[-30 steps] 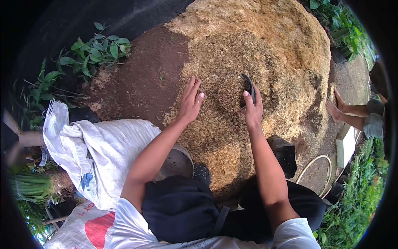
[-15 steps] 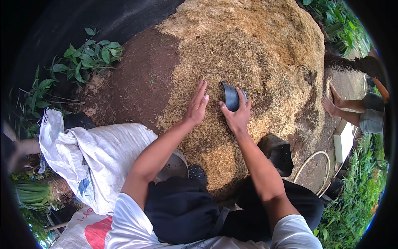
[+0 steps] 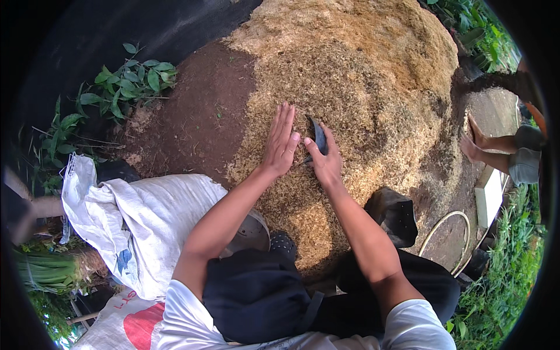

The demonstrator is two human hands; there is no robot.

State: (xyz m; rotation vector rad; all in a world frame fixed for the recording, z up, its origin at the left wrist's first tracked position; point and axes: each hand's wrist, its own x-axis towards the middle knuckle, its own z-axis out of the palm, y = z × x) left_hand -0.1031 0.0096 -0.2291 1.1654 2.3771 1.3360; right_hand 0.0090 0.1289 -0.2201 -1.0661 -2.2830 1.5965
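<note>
My right hand (image 3: 327, 163) grips a curved dark plastic scoop (image 3: 319, 139), its thumb on one side and its fingers on the other. The scoop stands on edge against a broad heap of pale wood shavings (image 3: 350, 87). Just left of it my left hand (image 3: 281, 143) lies flat on the shavings, fingers stretched out and close together, holding nothing. The two thumbs are near each other. What lies inside the scoop cannot be made out.
Brown soil (image 3: 201, 116) borders the shavings on the left. A white woven sack (image 3: 151, 210) and a bucket (image 3: 249, 233) stand by my left arm. A black planting bag (image 3: 392, 217) sits beside my right forearm, near a hose (image 3: 446, 219). Another person's bare feet (image 3: 471, 143) are at the right.
The scoop has turned in my right hand, so its broad face now shows only as a narrow edge. My right hand has shifted slightly left, nearer the left hand.
</note>
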